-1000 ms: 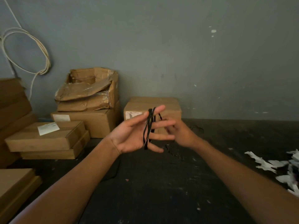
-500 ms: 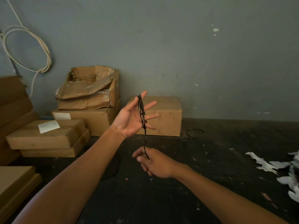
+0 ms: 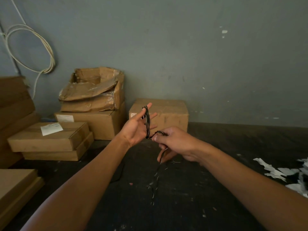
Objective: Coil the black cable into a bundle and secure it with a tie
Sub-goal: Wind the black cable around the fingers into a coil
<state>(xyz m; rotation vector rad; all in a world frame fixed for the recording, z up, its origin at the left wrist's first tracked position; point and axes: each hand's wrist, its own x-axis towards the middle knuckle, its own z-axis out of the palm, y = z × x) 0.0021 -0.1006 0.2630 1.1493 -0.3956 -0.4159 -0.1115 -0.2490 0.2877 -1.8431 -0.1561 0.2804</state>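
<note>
A thin black cable is looped several times around the spread fingers of my left hand, which is held up palm-right in front of a cardboard box. My right hand sits just right of and below it, pinching the cable's free run between thumb and fingers. From there the loose tail hangs down toward the dark floor. No tie is visible.
Cardboard boxes stand against the grey wall, with more stacked at left and a torn one on top. A white cable coil hangs on the wall. White paper scraps lie at right on the dark floor.
My right hand has come up from low in front to just beside the left palm, bringing the cable's free run up with it. The left hand has stayed raised with its loops.
</note>
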